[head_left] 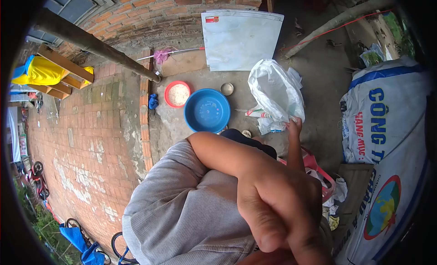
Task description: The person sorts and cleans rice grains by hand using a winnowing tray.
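My right hand (295,123) grasps white bag (278,89) edge | open floor (321,101) right of it | my left hand (280,203): can't tell grip

- Left forearm (223,155) is folding back from a sharply bent elbow (198,139), slanting toward the viewer
- Left hand (284,199) is looming large in the foreground, thumb (266,228) pointing down, other fingers mostly hiding from view
- Right forearm (295,153) is extending straight ahead, its nearer part disappearing behind the left hand
- Right hand (295,123) is gripping, fingers curling closed
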Action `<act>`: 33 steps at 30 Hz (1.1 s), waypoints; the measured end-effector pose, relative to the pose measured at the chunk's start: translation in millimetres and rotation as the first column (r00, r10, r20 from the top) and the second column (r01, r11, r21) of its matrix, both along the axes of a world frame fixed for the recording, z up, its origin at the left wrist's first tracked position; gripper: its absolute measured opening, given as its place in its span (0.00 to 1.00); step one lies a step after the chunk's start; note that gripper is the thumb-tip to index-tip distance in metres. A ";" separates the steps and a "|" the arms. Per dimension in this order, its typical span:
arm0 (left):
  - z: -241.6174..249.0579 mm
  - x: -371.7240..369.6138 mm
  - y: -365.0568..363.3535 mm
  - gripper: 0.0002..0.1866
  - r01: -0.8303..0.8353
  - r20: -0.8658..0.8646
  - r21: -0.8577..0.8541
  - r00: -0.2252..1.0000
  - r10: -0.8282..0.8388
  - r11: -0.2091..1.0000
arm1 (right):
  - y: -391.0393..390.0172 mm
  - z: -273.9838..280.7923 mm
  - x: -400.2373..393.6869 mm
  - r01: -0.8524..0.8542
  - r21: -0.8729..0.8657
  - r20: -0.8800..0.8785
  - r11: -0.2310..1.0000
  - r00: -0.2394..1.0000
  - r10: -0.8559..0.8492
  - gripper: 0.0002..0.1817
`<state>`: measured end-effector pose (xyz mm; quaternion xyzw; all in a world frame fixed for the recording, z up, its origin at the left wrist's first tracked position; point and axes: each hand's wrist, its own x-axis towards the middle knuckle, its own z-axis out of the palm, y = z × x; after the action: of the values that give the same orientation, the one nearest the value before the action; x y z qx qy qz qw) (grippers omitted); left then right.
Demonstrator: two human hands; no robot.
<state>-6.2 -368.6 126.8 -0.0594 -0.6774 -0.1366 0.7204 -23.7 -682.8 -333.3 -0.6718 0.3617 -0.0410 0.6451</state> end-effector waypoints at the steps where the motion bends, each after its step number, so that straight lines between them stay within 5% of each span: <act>1: 7.5 4.5 5.1 0.15 -0.042 0.173 -0.033 0.984 0.047 0.999 | -1.7 8.9 3.0 0.020 -0.009 0.024 1.000 1.000 -0.020 0.11; 2: -32.2 -28.4 -3.4 0.31 -0.026 -0.021 0.073 0.999 0.028 0.997 | -4.4 17.0 5.0 -0.026 -0.011 0.030 1.000 0.999 0.026 0.10; 4: -55.6 -17.9 5.4 0.32 -0.060 -0.034 0.193 0.997 0.068 0.979 | -0.8 43.9 12.1 -0.051 0.002 0.088 0.999 0.995 0.051 0.07; 5: -83.5 -14.0 14.8 0.34 -0.111 -0.092 0.386 0.983 0.158 0.916 | -1.4 59.7 14.2 -0.098 0.005 0.108 0.995 0.989 0.097 0.08; 8: -133.1 16.0 49.2 0.27 -0.203 0.027 0.943 0.836 0.548 0.263 | 10.2 123.5 24.0 -0.240 -0.019 0.240 0.971 0.941 0.237 0.06; 11: -221.8 39.9 84.3 0.26 -0.002 0.204 0.964 0.646 0.736 -0.266 | 31.8 193.4 25.3 -0.304 -0.099 0.221 0.948 0.922 0.319 0.04; 13: -262.3 49.3 110.6 0.33 0.048 0.206 0.953 0.616 0.760 -0.298 | 44.2 228.2 26.6 -0.351 -0.124 0.298 0.928 0.879 0.373 0.04; 15: -291.8 57.3 125.6 0.44 0.057 0.382 0.891 0.445 0.810 -0.451 | 57.6 256.6 25.3 -0.390 -0.147 0.373 0.909 0.829 0.416 0.04; 22: -291.0 78.8 93.7 0.59 -0.195 0.479 0.875 0.494 0.726 -0.444 | 85.5 309.5 12.3 -0.488 -0.065 0.583 0.870 0.690 0.430 0.03; 24: -285.0 81.3 76.6 0.58 -0.133 0.163 0.985 0.519 0.839 -0.109 | 93.1 313.1 8.4 -0.571 -0.068 0.589 0.818 0.639 0.495 0.03; 25: -273.5 80.1 69.4 0.58 -0.140 0.172 0.983 0.522 0.835 -0.115 | 95.4 312.2 8.1 -0.567 -0.066 0.596 0.821 0.638 0.488 0.03; 27: -249.0 77.7 57.0 0.57 0.225 -0.562 0.826 0.252 0.788 0.517 | 94.8 310.7 5.1 -0.599 -0.047 0.550 0.800 0.653 0.521 0.03; 28: -241.7 82.6 54.8 0.49 0.336 -0.684 0.686 -0.004 0.729 0.646 | 93.5 307.3 3.7 -0.595 -0.046 0.549 0.803 0.656 0.518 0.03; 31: -251.1 100.3 66.7 0.36 0.274 -0.659 0.744 0.148 0.738 0.610 | 95.0 301.0 0.8 -0.638 -0.024 0.535 0.769 0.642 0.549 0.04; 32: -254.0 99.7 69.8 0.24 0.284 -0.618 0.773 0.131 0.775 0.568 | 101.2 301.0 0.6 -0.571 -0.048 0.487 0.820 0.703 0.518 0.06; 33: -247.9 96.5 71.2 0.24 0.285 -0.616 0.775 0.137 0.776 0.564 | 105.1 301.6 0.3 -0.498 -0.076 0.441 0.864 0.761 0.477 0.08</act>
<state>90.2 -297.4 -121.1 0.3155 0.0749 -0.1928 0.9261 -23.4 -577.7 -31.7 -0.6999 0.0182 -0.0163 0.7138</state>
